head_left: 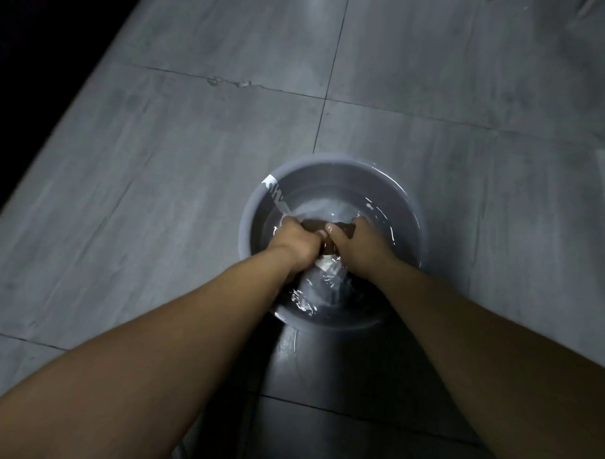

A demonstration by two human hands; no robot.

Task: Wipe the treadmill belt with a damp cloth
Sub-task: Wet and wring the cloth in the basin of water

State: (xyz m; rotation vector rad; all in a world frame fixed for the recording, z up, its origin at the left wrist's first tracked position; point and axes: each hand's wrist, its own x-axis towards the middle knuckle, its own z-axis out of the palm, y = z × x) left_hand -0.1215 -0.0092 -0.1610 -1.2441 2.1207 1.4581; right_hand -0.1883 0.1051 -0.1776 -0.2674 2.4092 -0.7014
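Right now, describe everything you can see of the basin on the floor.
The basin is round, grey and plastic-looking, with a rolled rim and a white label on its inner left wall. It stands upright on the grey tiled floor and holds clear, rippling water. The left hand and right hand reach into it, gripping a dark cloth.

basin (330, 175) stands on the floor (158, 190), just right of centre. water (373, 214) lies in the basin. both hands are inside it, side by side: left hand (297, 239) to the left, right hand (360, 241) to the right, nearly touching. cloth (342, 229) gripped between them, apparently partly under the water.
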